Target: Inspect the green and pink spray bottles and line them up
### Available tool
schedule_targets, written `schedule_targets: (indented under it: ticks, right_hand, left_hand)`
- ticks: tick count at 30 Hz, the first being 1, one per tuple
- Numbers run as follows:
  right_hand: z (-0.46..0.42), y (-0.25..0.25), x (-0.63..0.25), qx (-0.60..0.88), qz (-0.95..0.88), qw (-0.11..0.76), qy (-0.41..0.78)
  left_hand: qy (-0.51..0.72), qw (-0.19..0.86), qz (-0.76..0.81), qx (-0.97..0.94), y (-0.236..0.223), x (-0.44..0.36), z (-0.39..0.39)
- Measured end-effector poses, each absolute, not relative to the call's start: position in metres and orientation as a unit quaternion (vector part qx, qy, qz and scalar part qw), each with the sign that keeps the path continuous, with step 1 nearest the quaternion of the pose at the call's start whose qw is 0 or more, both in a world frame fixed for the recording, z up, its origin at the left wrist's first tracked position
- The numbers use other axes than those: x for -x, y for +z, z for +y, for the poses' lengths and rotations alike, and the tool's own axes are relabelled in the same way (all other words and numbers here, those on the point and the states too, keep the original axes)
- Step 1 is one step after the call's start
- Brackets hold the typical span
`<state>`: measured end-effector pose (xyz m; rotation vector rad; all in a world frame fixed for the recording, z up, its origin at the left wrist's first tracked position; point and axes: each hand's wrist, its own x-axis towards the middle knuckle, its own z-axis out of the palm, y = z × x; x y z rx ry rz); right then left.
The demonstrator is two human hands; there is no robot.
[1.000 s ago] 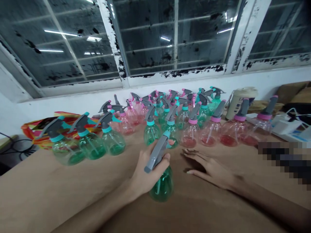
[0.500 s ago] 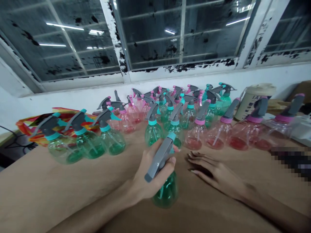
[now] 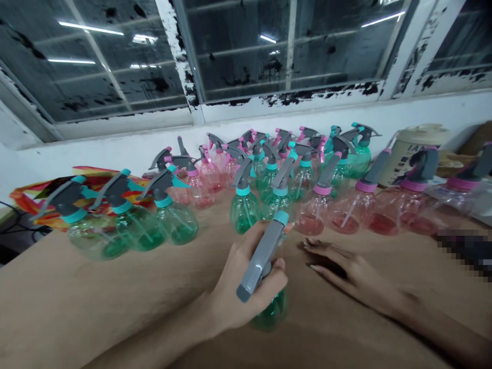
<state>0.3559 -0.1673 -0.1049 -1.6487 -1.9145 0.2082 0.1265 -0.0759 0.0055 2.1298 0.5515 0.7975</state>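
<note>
Here's the left hand (image 3: 234, 282), clamped round the neck of a green spray bottle (image 3: 271, 313), near and central on the table (image 3: 96, 297). The grey head slants across the hand, its teal nozzle tip pointing toward the far side. Fingers partly hidden there, so I can't tell if one is on the trigger, or if the base bears on the wood.

And the right hand (image 3: 355, 271) is just to the right, palm down, fingers apart and low, gripping nothing; whether it touches the table, I can't tell.

The step looks like handling this single bottle. Any shift from here calls for a firm hold on that neck and an upright body.

Now the traffic! Two teal-collared bottles (image 3: 245, 212) crowd the far side, just beyond the knuckles. Pink-collared bottles (image 3: 311, 218) line up to the right, blocking that way, with a cream container (image 3: 390, 166) behind. Left, three green bottles (image 3: 177, 223) stand before a colourful bag (image 3: 28, 199); the wood between them and the wrist looks the easier route.
</note>
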Motion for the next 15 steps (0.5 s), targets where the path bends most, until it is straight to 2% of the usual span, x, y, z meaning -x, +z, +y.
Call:
schedule_targets:
  ticks: [15]
  right_hand:
    - [-0.1694,-0.1037,-0.3564,0.628,-0.717,0.291,0.084]
  left_hand:
    - [0.286,0.409,0.203,-0.842,0.0072,-0.1261,-0.0751]
